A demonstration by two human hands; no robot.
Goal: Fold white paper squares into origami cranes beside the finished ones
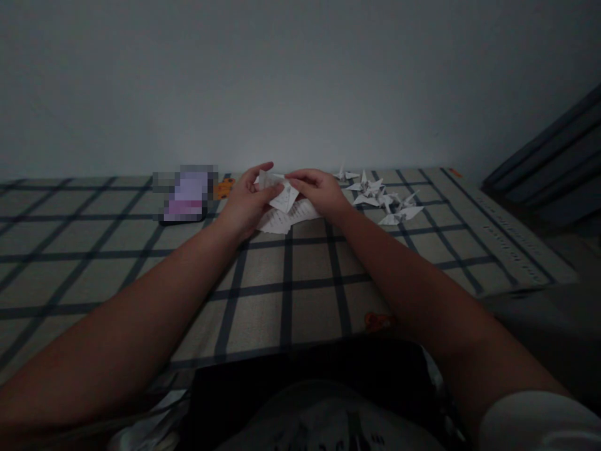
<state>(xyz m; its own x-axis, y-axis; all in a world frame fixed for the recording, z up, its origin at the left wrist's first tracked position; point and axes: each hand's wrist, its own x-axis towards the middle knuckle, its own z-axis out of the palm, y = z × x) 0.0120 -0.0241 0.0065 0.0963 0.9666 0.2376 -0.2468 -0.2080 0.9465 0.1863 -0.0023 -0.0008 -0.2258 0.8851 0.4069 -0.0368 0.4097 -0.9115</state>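
Note:
Both hands hold one small folded piece of white paper (283, 198) with faint print on it, a little above the tabletop. My left hand (248, 200) pinches its left side, thumb on the front face and index finger raised. On the other side, my right hand (319, 190) grips the upper right edge between thumb and fingers. Beneath them lie several loose printed paper sheets (278, 222), partly hidden by the hands. To the right of my right hand sits a cluster of several folded white paper cranes (375, 191).
A checked cloth (263, 307) with dark lines covers the table. At the left lies a phone (188, 194), its screen lit and blurred out. A pale wall (300, 81) rises directly behind the table, and dark folded fabric (554, 150) hangs at the right.

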